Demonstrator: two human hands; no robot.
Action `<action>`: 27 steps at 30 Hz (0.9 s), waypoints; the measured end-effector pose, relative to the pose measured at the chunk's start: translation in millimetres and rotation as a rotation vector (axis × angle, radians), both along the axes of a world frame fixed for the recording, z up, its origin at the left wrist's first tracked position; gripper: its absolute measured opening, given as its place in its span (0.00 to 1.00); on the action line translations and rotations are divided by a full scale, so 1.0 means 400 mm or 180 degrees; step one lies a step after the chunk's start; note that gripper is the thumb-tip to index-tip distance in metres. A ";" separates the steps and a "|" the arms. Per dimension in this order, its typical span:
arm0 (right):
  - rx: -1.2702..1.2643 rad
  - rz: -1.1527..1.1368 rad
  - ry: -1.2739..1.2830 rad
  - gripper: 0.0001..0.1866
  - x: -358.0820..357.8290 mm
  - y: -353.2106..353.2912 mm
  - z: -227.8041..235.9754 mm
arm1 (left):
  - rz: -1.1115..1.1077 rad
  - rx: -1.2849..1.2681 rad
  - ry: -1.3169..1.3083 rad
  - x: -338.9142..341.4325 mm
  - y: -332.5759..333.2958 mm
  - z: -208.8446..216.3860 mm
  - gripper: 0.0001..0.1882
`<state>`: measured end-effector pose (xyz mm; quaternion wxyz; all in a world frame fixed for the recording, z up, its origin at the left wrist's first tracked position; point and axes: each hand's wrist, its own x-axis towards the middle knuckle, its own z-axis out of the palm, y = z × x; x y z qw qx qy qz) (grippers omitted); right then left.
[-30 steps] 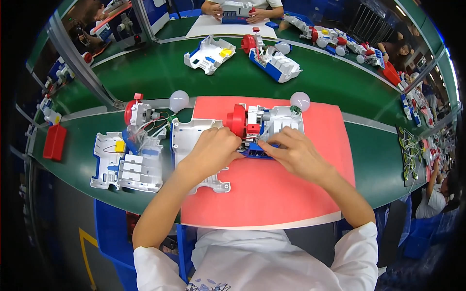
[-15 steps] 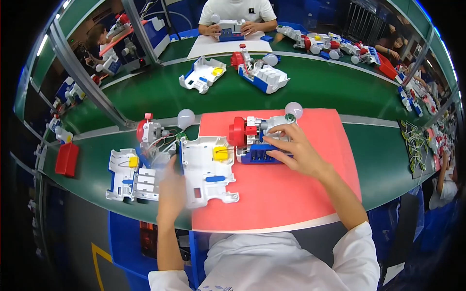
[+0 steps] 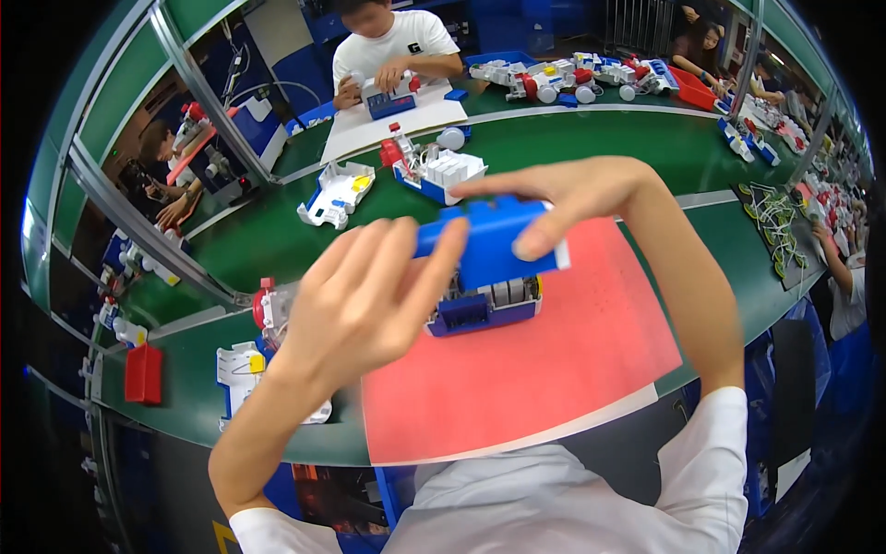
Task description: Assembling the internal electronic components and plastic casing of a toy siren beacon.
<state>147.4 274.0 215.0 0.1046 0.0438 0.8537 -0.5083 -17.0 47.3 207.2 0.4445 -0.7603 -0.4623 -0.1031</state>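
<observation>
Above the pink mat I hold a plastic housing shell [image 3: 503, 247], its blue outer side toward me and a white edge at the right. My left hand [image 3: 355, 305] has its fingers curled on the shell's left end. Around the right end my right hand [image 3: 591, 198] grips it, thumb on the blue face and index finger stretched along the far side. Beneath the shell, partly hidden by it, a device base [image 3: 484, 316] with a blue front and open white interior rests on the mat. My hands and the shell hide the base's upper parts.
The pink mat [image 3: 517, 397] lies on the green bench. To its left are another open shell [image 3: 242, 369] and a red tray [image 3: 143, 374]. Across the bench lie a white shell [image 3: 340, 194] and an opened device [image 3: 434, 171]. A co-worker [image 3: 397, 55] handles a similar device.
The white shell with the yellow pad, lying at the mat's left, has been lifted and turned blue side toward me over the base. My right hand left the base for the shell. The view shifted.
</observation>
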 end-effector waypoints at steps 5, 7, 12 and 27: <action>-0.0712 -0.0385 -0.0494 0.61 0.141 0.010 -0.055 | -0.0930 -0.0121 -0.0057 0.066 0.150 -0.010 0.26; -0.1018 -0.0591 -0.0527 0.59 0.181 -0.006 -0.057 | -0.0930 -0.0072 0.0085 0.075 0.170 -0.005 0.21; -0.1494 -0.1251 0.0519 0.62 0.291 0.009 -0.191 | -0.0408 0.0267 -0.1639 0.074 0.150 -0.117 0.24; -0.1102 -0.1383 0.1339 0.67 0.257 0.080 -0.279 | -0.0134 -0.4401 -0.3360 0.013 0.490 -0.274 0.14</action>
